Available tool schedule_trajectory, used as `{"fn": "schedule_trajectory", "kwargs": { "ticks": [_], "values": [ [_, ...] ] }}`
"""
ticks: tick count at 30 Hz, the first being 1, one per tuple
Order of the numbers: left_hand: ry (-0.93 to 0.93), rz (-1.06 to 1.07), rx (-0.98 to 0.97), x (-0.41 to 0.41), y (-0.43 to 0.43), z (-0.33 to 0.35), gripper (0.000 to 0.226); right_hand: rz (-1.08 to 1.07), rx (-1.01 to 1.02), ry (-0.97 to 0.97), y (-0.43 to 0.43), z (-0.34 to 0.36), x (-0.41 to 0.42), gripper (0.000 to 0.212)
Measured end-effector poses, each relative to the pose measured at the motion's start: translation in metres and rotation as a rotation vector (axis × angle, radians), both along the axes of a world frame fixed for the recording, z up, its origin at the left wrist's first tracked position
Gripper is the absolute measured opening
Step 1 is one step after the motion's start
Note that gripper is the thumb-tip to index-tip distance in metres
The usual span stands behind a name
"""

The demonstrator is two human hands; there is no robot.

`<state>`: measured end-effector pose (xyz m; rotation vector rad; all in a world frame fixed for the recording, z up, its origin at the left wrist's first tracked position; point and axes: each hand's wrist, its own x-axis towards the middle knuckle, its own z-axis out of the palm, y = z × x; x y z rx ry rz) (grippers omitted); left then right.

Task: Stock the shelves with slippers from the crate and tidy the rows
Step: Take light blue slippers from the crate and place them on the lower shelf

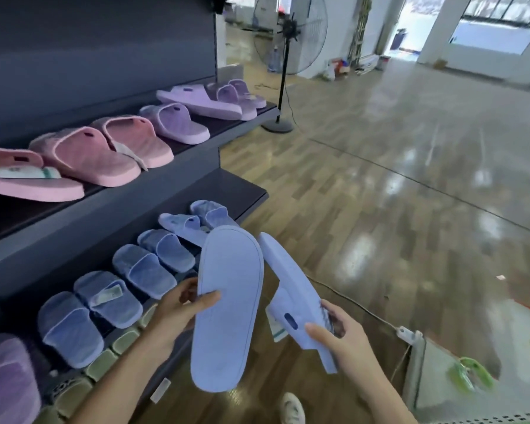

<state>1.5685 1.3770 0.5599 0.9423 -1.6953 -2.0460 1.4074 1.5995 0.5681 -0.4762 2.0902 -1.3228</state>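
My left hand (178, 304) grips a light blue slipper (227, 310) by its edge, sole turned toward me. A second light blue slipper (291, 289), tilted on its side with a paper tag hanging from it, is held at the strap by my right hand (337, 332). Both slippers hang in front of the lower shelf (242, 188), where a row of blue slippers (129, 286) lies. The upper shelf (227, 127) carries pink slippers (104, 151) on the left and lilac slippers (202, 102) on the right. At the bottom right is a light-coloured crate (423, 368) with a green item inside.
A standing fan (288, 41) on a round base is just past the shelf's far end. A cable runs over the glossy wood floor (410, 179). A purple slipper (6, 374) shows at the bottom left. My shoe (292, 408) is below the slippers.
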Motion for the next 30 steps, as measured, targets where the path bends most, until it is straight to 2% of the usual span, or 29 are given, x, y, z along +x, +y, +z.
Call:
{"fn": "schedule_trajectory", "kwargs": {
  "ticks": [2, 3, 5, 7, 8, 9, 11, 13, 15, 18, 19, 22, 27, 30],
  "values": [
    [0.004, 0.019, 0.015, -0.021, -0.008, -0.009, 0.09, 0.003, -0.008, -0.031, -0.013, -0.006, -0.028, 0.097],
    [0.004, 0.032, 0.024, -0.033, -0.01, -0.012, 0.078, 0.017, -0.003, -0.037, -0.02, -0.008, -0.043, 0.093],
    [-0.007, 0.086, 0.038, -0.058, -0.013, -0.016, 0.04, 0.06, 0.016, -0.03, -0.032, -0.014, -0.075, 0.111],
    [-0.029, 0.15, 0.049, -0.085, -0.014, -0.015, 0.023, 0.098, 0.032, -0.015, -0.043, -0.016, -0.11, 0.123],
    [-0.025, 0.17, 0.061, -0.098, -0.015, -0.016, 0.024, 0.118, 0.029, -0.024, -0.048, -0.017, -0.128, 0.125],
    [-0.024, 0.188, 0.074, -0.111, -0.015, -0.017, 0.036, 0.137, 0.027, -0.038, -0.053, -0.017, -0.146, 0.125],
    [-0.049, 0.219, 0.115, -0.138, -0.016, -0.019, 0.079, 0.17, 0.019, -0.045, -0.059, -0.017, -0.18, 0.127],
    [-0.07, 0.265, 0.164, -0.166, -0.015, -0.019, 0.095, 0.201, 0.021, -0.06, -0.064, -0.017, -0.21, 0.134],
    [-0.062, 0.309, 0.176, -0.193, -0.012, -0.018, 0.088, 0.227, 0.029, -0.081, -0.069, -0.016, -0.238, 0.136],
    [-0.068, 0.374, 0.204, -0.227, -0.014, -0.018, 0.054, 0.253, 0.056, -0.106, -0.082, -0.018, -0.274, 0.134],
    [-0.079, 0.387, 0.212, -0.237, -0.016, -0.017, 0.05, 0.263, 0.068, -0.111, -0.087, -0.019, -0.284, 0.132],
    [-0.097, 0.407, 0.21, -0.262, -0.031, -0.022, 0.071, 0.286, 0.093, -0.132, -0.108, -0.024, -0.31, 0.135],
    [-0.099, 0.454, 0.261, -0.299, -0.07, -0.038, 0.039, 0.358, 0.118, -0.11, -0.162, -0.035, -0.351, 0.12],
    [-0.109, 0.488, 0.298, -0.321, -0.103, -0.05, 0.042, 0.391, 0.135, -0.087, -0.199, -0.044, -0.378, 0.124]
  ]
}}
